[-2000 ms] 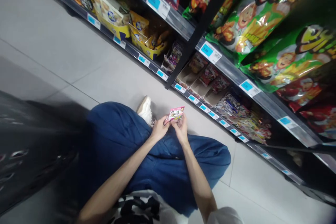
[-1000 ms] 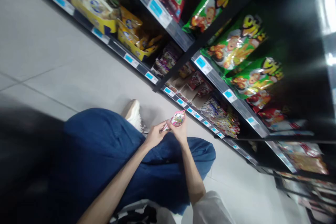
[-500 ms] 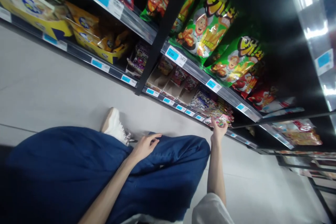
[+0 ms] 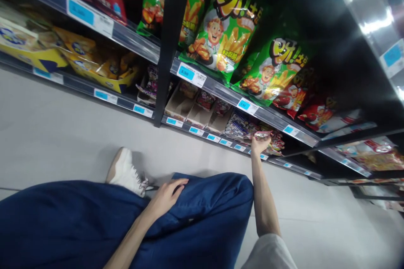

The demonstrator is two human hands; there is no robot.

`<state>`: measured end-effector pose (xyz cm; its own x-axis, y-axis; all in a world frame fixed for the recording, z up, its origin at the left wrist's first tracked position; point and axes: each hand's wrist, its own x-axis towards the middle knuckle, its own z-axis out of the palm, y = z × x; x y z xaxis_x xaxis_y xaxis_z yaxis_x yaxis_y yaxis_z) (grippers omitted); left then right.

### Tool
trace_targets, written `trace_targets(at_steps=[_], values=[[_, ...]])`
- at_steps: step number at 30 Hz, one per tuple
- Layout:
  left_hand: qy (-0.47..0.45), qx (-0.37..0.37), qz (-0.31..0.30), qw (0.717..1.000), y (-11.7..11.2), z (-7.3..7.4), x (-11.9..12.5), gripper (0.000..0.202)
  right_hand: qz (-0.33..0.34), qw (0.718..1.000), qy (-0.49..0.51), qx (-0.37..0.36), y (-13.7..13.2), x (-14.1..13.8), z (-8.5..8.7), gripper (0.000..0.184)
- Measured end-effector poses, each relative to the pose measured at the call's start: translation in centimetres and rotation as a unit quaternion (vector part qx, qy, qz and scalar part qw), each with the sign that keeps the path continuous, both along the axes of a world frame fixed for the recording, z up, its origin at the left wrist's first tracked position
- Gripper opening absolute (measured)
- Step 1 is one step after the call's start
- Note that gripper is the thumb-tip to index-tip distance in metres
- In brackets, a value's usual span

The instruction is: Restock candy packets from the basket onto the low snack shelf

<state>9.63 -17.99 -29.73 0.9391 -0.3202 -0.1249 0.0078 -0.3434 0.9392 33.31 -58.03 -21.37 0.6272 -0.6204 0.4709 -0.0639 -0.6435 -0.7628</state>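
My right hand (image 4: 260, 145) reaches in over the bottom shelf, its fingers closed on a small pink snack packet (image 4: 261, 135). Around that hand lie more small snack packets (image 4: 276, 142) in mixed colours. White-and-blue packets (image 4: 237, 125) sit just left of it. My left hand (image 4: 168, 195) rests on the blue trouser leg (image 4: 214, 195) near the knee, holding nothing, with its fingers stretched out.
Above are green chip bags (image 4: 225, 29) on the upper shelf (image 4: 217, 90). A black post (image 4: 166, 50) divides the rack. Yellow boxes (image 4: 97, 76) of snacks stand at left, open cartons (image 4: 197, 115) right of the post. A white shoe (image 4: 126, 172) is on the grey floor (image 4: 78, 134).
My right hand, with the pink packet, has moved from the shelf's front edge farther in over the small packets. My left hand stays on the leg. The view has shifted slightly.
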Motion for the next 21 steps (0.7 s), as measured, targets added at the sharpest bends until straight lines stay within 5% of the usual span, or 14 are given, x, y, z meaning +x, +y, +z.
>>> trace_targets(at_steps=[21], values=[[-0.007,0.042,-0.005,0.999,0.0,-0.4,-0.1,0.045,-0.016,0.925,0.271,-0.266,2.0,0.2,-1.8,0.094]])
